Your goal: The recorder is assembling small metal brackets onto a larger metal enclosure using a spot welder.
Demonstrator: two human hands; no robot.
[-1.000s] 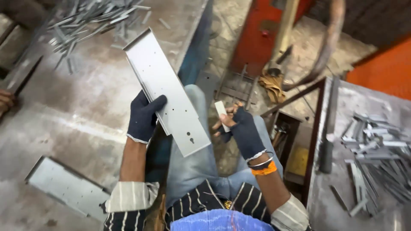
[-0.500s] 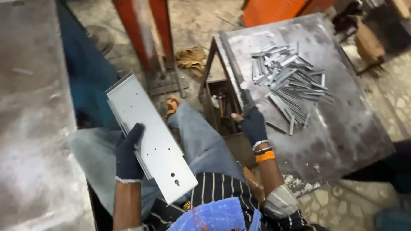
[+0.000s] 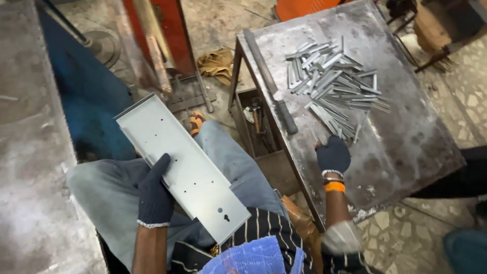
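Left hand (image 3: 154, 195) in a dark glove gripping a long grey metal panel (image 3: 182, 167) lying over the lap, right hand (image 3: 333, 155) resting open-fingered on the scuffed metal table (image 3: 406, 147) beside a pile of small metal strips (image 3: 332, 86), stone-chip floor (image 3: 406, 238) showing below

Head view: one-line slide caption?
Gloved left hand grips a perforated metal panel; right hand reaches a pile of metal strips.

"What is the work surface on the right?"

"A scuffed steel table (image 3: 406, 147)."

"What lies on it?"

"A loose heap of short metal strips (image 3: 332, 86), and a long file with a dark handle (image 3: 271, 83) along the left edge."
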